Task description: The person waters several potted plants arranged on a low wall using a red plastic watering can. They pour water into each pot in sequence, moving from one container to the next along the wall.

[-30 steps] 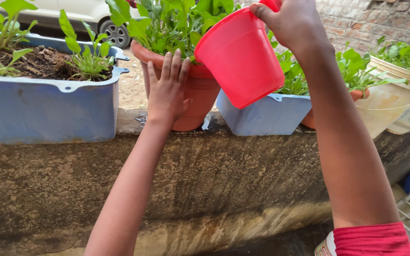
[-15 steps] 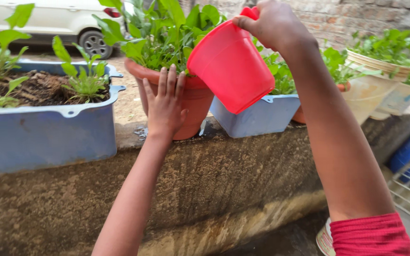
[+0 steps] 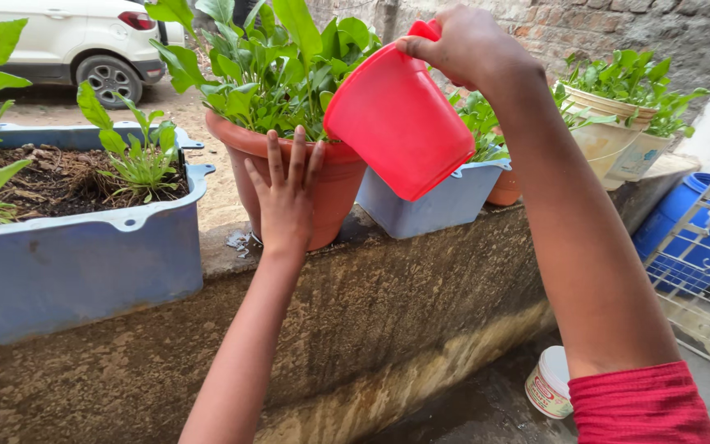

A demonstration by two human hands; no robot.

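The red plastic mug (image 3: 398, 123) looks smooth with a soft sheen. The round terracotta-coloured pot (image 3: 332, 187) has a matt, even surface. The blue rectangular plastic planter (image 3: 67, 263) is dull and scuffed. The concrete ledge (image 3: 388, 304) is rough, pitted and stained. The white plastic jar (image 3: 549, 382) looks glossy.

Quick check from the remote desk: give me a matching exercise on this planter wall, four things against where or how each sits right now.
Things:
1. red mug
2. left hand
3. terracotta pot
4. small white jar

States:
A. on the ground at the foot of the wall
B. tilted above the leafy plant, in the right hand's grip
C. flat against the pot's side, fingers spread
D. standing on the wall ledge between two blue planters

Pairs: 1-B, 2-C, 3-D, 4-A
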